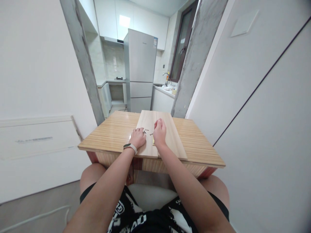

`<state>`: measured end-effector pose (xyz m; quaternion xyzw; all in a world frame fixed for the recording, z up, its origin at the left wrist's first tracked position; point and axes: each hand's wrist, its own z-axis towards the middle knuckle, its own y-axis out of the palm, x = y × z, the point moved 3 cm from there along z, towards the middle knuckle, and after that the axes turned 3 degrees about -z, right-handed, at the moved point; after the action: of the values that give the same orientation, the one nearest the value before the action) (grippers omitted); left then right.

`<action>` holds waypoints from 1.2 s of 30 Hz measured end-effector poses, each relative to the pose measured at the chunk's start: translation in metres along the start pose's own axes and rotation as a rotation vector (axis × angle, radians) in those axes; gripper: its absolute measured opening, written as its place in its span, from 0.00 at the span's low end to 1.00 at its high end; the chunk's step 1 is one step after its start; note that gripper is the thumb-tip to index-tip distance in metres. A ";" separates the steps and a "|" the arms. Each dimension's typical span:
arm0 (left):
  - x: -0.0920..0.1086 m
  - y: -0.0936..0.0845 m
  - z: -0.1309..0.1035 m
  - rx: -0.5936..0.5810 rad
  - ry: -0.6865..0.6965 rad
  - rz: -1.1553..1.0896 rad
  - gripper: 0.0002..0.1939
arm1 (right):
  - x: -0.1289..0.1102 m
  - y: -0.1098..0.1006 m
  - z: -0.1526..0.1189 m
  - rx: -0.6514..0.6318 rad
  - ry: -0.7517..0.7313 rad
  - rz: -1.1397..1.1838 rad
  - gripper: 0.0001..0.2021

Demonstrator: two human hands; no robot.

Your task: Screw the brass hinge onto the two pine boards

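Note:
Two pale wooden boards point(173, 137) lie side by side on the table, their long edges meeting. My left hand point(138, 137), with a watch on its wrist, rests palm down on the left board, fingers laid forward beside several small screws point(147, 130). One screw lies right at its fingertips. Over the seam, my right hand point(159, 132) is closed like a fist; whatever is inside its fingers is hidden. A brass-coloured metal piece point(153, 141), perhaps a hinge, shows partly from under that hand. Another screw point(151, 134) lies just left of the hand.
The boards lie on a striped wooden table point(116, 129) in front of my knees. White walls stand close on both sides. Beyond the table are a grey fridge point(142, 58), a kitchen counter point(162, 98) with a sink tap point(166, 75), and a dark-framed window point(181, 45).

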<state>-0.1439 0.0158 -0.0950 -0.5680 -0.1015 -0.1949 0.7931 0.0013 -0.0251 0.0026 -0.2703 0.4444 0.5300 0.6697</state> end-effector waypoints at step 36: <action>0.001 -0.001 -0.001 0.023 0.015 0.000 0.26 | -0.005 -0.003 -0.001 -0.010 -0.037 -0.010 0.21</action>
<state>-0.1437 0.0149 -0.0942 -0.5576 -0.0978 -0.1979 0.8003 0.0040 -0.0291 0.0063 -0.2657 0.4280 0.5339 0.6791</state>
